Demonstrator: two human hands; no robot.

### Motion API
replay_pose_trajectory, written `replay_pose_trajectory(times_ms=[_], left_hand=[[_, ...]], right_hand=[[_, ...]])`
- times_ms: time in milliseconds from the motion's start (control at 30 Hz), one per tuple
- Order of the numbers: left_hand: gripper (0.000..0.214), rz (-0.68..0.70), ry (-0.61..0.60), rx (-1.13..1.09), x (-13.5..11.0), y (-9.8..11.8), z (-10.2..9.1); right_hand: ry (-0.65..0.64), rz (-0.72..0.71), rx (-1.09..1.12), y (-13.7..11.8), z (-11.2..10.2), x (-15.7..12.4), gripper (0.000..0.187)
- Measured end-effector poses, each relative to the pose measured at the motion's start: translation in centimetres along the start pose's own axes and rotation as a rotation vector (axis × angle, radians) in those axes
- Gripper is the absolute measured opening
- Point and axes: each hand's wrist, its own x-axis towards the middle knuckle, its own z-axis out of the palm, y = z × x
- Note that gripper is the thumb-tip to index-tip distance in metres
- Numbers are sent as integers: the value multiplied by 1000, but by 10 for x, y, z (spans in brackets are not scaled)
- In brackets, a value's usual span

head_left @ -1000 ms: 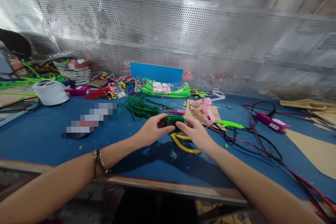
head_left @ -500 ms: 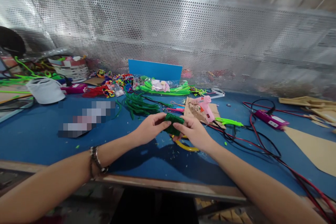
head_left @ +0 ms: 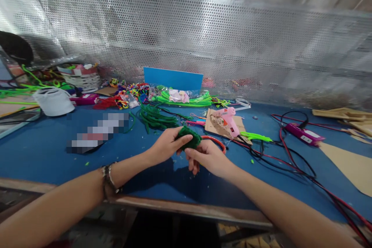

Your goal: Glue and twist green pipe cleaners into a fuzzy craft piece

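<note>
A small dark green fuzzy piece (head_left: 190, 136), which looks like pipe cleaners packed side by side, is held above the table in front of me. My left hand (head_left: 171, 143) grips its left part, thumb on top and fingers underneath. At its lower right edge my right hand (head_left: 207, 157) pinches with thumb and index finger, the other fingers curled below. Behind my right hand shows a curved orange-red loop (head_left: 220, 142), like a tool handle; its rest is hidden by the hand. Loose dark green pipe cleaners (head_left: 154, 116) lie just beyond my hands.
A pink glue gun (head_left: 229, 118) rests on cardboard (head_left: 212, 126), right of centre. Its cables run past a purple power box (head_left: 305, 133). Bright green pipe cleaners (head_left: 186, 99) in plastic lie at the back. A white cap-like item (head_left: 55, 102) stands left, near a blurred-out patch.
The green piece has tilted and shifted slightly left. My right hand has slid down to its lower edge. A yellow loop below that hand is gone from view; an orange-red one shows above it.
</note>
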Motion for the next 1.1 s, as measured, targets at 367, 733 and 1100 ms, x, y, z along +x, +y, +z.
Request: replay_pose_trajectory(times_ms=[367, 733, 1100], left_hand=[[21, -37, -130, 124, 0, -2, -3], [19, -14, -158, 75, -2, 3, -10], [30, -32, -325, -132, -2, 3, -8]], right_hand=[[215, -202, -349, -1, -16, 3, 26], [147, -136, 28, -1, -7, 0, 43], [89, -100, -49, 5, -8, 2, 49]])
